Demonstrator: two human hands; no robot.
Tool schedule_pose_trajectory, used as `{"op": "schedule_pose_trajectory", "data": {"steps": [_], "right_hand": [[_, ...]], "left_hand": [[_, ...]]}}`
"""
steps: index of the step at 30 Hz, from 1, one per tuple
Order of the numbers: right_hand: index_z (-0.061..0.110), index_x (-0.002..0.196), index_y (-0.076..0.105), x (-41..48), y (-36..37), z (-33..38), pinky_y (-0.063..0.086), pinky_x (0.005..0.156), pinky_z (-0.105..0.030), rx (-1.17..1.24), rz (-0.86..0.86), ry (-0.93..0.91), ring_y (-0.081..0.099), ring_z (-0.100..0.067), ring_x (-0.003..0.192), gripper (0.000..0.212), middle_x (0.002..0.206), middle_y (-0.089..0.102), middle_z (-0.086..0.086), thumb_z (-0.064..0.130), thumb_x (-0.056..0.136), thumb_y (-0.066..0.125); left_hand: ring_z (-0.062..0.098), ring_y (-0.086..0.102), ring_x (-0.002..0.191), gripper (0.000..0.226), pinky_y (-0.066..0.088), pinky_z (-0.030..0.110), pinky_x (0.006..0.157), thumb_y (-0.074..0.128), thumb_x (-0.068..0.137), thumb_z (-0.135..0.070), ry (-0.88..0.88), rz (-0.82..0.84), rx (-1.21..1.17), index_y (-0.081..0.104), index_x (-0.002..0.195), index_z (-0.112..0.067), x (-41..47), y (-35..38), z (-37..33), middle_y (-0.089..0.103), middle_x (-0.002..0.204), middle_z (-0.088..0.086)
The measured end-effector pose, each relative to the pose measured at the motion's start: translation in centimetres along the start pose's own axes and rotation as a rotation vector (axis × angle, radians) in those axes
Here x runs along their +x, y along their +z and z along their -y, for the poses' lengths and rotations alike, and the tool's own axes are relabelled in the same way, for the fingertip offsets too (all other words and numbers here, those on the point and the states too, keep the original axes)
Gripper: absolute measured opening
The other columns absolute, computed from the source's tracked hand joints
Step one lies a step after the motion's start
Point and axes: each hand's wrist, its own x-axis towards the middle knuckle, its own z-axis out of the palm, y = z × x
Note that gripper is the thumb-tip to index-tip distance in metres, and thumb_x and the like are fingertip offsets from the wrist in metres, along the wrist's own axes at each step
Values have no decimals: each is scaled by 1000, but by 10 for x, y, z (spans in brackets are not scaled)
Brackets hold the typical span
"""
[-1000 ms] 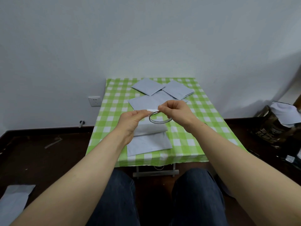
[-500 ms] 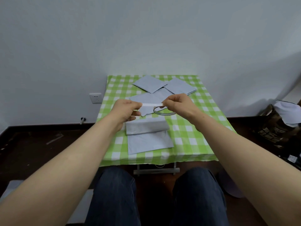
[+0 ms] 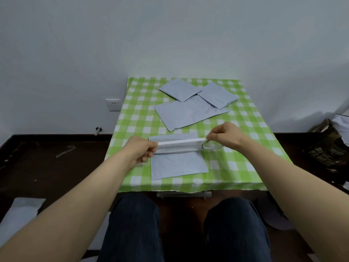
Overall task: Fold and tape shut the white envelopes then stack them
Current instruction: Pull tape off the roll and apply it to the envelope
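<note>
A folded white envelope [image 3: 177,163] lies near the front of the green checked table [image 3: 245,148]. A strip of clear tape [image 3: 181,142] is stretched over its folded top. My left hand [image 3: 140,150] pinches the strip's left end. My right hand [image 3: 225,137] holds the tape roll [image 3: 211,145] at the strip's right end, just right of the envelope. Three more white envelopes [image 3: 188,112] lie overlapping at the back of the table.
A wall socket [image 3: 113,105] sits on the wall to the left. A white envelope [image 3: 20,214] lies on the dark floor at lower left. A dark bag [image 3: 328,148] with white paper stands on the right. My knees are under the table's front edge.
My hands have pulled apart, so the tape strip is much longer. Both hands have dropped lower, over the folded envelope.
</note>
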Motion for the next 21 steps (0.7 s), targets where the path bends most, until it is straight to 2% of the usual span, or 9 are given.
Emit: {"op": "schedule_pose_trajectory", "data": {"steps": [2, 4, 6, 9, 13, 16, 18, 21], "right_hand": [[14, 69, 72, 2, 2, -4, 37, 56, -30, -48, 19, 22, 44, -20, 58, 18, 58, 49, -3, 24, 79, 60], [14, 68, 72, 2, 2, -4, 32, 52, -27, -80, 35, 29, 38, -17, 52, 18, 52, 42, 0, 24, 76, 60], [13, 68, 71, 5, 1, -3, 32, 50, -25, -110, 31, 27, 40, -15, 50, 16, 52, 44, 0, 23, 76, 62], [15, 67, 69, 10, -3, 0, 37, 53, -24, -151, -23, 4, 48, -14, 58, 14, 57, 54, 1, 25, 77, 66], [13, 71, 70, 19, -13, 9, 33, 53, -24, -168, -100, -33, 46, -16, 58, 17, 53, 50, 3, 28, 78, 66], [5, 80, 71, 24, -10, 12, 34, 69, -27, -313, -162, -82, 48, -23, 64, 26, 59, 51, -5, 28, 82, 58], [9, 80, 71, 26, -3, 10, 32, 84, -31, -438, -209, -120, 53, -24, 70, 26, 60, 57, -3, 28, 84, 53], [16, 80, 70, 29, 3, 9, 24, 82, -29, -504, -255, -142, 57, -21, 77, 24, 72, 67, 2, 32, 86, 52]], "left_hand": [[10, 42, 37, 11, 25, 15, 33, 65, 85, -6, -31, 21, -21, 59, 78, 0, 2, 4, 10, 57, 63, 9], [10, 42, 36, 12, 25, 16, 33, 64, 84, -5, -41, 28, -45, 58, 77, 0, 5, 5, 16, 57, 62, 10], [9, 42, 35, 14, 24, 15, 33, 64, 84, -5, -30, 25, -65, 58, 73, 0, 9, 4, 17, 55, 61, 10], [9, 37, 33, 18, 18, 13, 31, 63, 85, -5, 4, 0, -103, 55, 69, -2, 13, 0, 9, 49, 59, 8], [6, 32, 28, 16, 16, 10, 29, 66, 82, -5, 59, -55, -135, 55, 71, -3, 23, -6, -11, 46, 57, 5], [7, 34, 27, 17, 17, 11, 29, 65, 83, -3, 42, -51, -124, 54, 70, -1, 29, -6, -15, 45, 58, 7], [8, 34, 29, 18, 17, 11, 30, 63, 83, -1, 17, -43, -124, 54, 68, -2, 33, -4, -13, 45, 57, 7], [8, 33, 29, 16, 17, 12, 31, 61, 83, 0, 3, -48, -122, 55, 69, -1, 37, -5, -12, 45, 57, 7]]}}
